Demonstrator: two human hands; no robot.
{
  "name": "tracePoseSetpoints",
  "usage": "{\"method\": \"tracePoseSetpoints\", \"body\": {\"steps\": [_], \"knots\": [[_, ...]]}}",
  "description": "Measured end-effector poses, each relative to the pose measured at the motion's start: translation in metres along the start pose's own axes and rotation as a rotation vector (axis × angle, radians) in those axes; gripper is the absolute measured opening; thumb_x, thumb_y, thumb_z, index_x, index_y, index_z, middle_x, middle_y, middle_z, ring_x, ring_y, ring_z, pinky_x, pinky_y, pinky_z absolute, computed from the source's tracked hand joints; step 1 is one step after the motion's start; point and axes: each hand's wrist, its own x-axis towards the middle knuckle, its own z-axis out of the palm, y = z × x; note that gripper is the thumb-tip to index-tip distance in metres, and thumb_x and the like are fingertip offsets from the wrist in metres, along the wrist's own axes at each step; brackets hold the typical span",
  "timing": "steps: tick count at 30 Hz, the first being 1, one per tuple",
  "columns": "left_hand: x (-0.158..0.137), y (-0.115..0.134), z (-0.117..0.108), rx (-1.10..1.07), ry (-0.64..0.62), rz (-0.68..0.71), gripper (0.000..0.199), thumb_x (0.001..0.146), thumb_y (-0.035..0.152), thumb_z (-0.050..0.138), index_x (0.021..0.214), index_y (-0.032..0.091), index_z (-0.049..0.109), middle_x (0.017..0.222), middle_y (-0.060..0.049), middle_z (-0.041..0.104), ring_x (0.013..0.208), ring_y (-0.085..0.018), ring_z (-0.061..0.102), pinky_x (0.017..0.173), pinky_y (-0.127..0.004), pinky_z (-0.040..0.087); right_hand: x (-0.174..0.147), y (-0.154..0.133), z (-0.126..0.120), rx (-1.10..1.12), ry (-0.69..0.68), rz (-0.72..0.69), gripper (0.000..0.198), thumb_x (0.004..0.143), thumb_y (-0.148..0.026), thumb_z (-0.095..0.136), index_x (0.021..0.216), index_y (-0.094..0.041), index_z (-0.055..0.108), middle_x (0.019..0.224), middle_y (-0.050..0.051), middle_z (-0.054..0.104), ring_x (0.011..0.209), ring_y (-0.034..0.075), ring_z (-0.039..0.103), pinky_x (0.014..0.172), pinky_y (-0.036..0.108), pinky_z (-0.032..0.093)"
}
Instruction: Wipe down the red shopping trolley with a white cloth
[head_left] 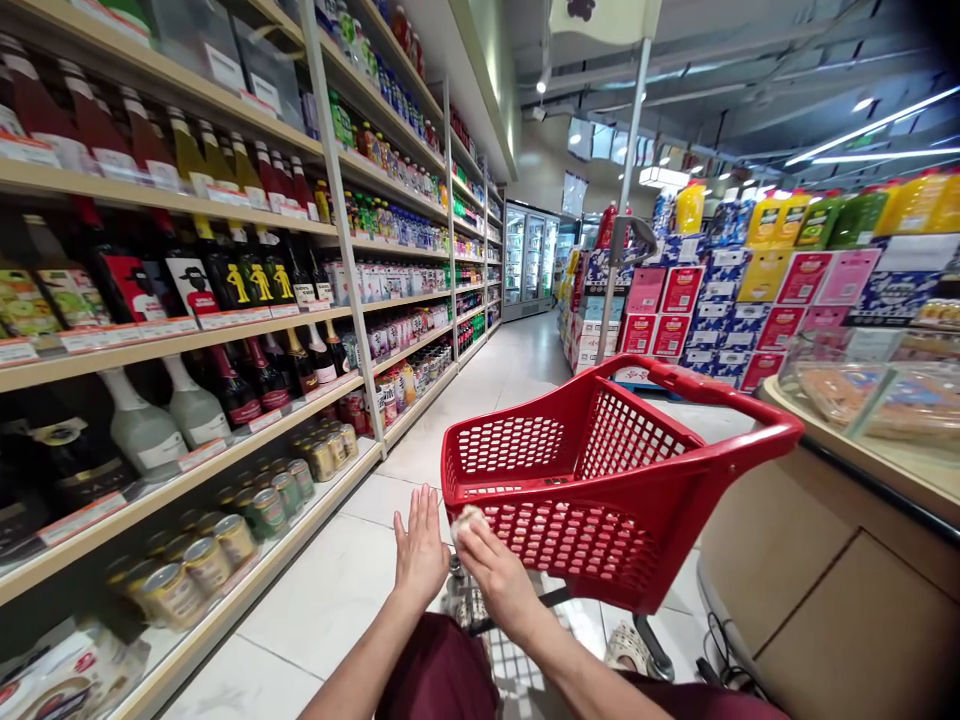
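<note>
A red plastic shopping cart [577, 470] with perforated walls stands sideways in front of me, its handle to the right. My right hand [499, 575] is closed around a crumpled whitish cloth or tissue [469, 520] at the lower front corner of the basket. To its left, my left hand [421, 545] is raised with the fingers stretched out and holds nothing. It is close to the cart's front end; whether it touches the cart I cannot tell. The cart's basket looks empty where its inside shows.
Shelves of bottles [259, 265] and cans [229, 540] line the left side. A rounded counter [825, 560] stands at the right, with cables [724, 650] on the floor beside it. Stacked drink boxes [712, 310] and a metal pole [630, 180] rise behind the cart. Glass-door fridges [531, 255] are far back.
</note>
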Motion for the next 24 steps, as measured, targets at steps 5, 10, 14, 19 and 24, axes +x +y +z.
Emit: {"method": "tracePoseSetpoints", "body": {"steps": [5, 10, 14, 19, 24], "knots": [[0.004, 0.003, -0.006, 0.003, -0.011, 0.003, 0.070, 0.067, 0.007, 0.038, 0.134, 0.007, 0.019, 0.140, -0.015, 0.023, 0.131, -0.024, 0.014, 0.102, -0.051, 0.017, 0.030, 0.002, -0.011, -0.012, 0.019, 0.019, 0.030, 0.084, -0.011, 0.038, 0.106, -0.014, 0.058, 0.110, 0.007, 0.060, 0.118, 0.018, 0.041, 0.092, 0.034, 0.046], [0.013, 0.019, -0.007, -0.001, 0.005, -0.008, 0.067, 0.068, 0.006, 0.037, 0.134, 0.007, 0.021, 0.140, -0.015, 0.024, 0.130, -0.024, 0.016, 0.103, -0.050, 0.018, 0.048, 0.014, -0.020, -0.041, 0.024, 0.069, 0.035, 0.083, -0.011, 0.039, 0.114, -0.013, 0.053, 0.119, 0.009, 0.054, 0.121, 0.020, 0.037, 0.099, 0.037, 0.039], [0.018, 0.044, -0.004, -0.031, 0.026, 0.118, 0.067, 0.069, 0.005, 0.036, 0.134, 0.008, 0.021, 0.141, -0.013, 0.022, 0.131, -0.022, 0.013, 0.104, -0.050, 0.014, 0.045, 0.058, -0.050, -0.164, -0.023, 0.067, 0.036, 0.081, -0.009, 0.041, 0.114, -0.012, 0.054, 0.116, 0.010, 0.056, 0.117, 0.021, 0.042, 0.096, 0.036, 0.041], [0.017, 0.064, -0.002, -0.024, 0.029, 0.152, 0.069, 0.067, 0.004, 0.035, 0.134, 0.009, 0.022, 0.142, -0.010, 0.022, 0.132, -0.022, 0.009, 0.104, -0.050, 0.012, -0.001, 0.122, -0.110, -0.373, -0.027, 0.322, 0.050, 0.077, 0.003, 0.029, 0.119, -0.015, 0.050, 0.125, 0.008, 0.049, 0.123, 0.019, 0.035, 0.099, 0.039, 0.037], [0.022, 0.087, -0.002, -0.023, 0.003, 0.271, 0.071, 0.067, 0.010, 0.038, 0.135, 0.013, 0.019, 0.143, -0.007, 0.020, 0.132, -0.022, 0.008, 0.105, -0.050, 0.009, -0.006, 0.115, -0.101, -0.363, -0.065, 0.308, 0.048, 0.079, -0.001, 0.032, 0.123, -0.013, 0.045, 0.131, 0.007, 0.042, 0.128, 0.020, 0.023, 0.103, 0.037, 0.033]]}}
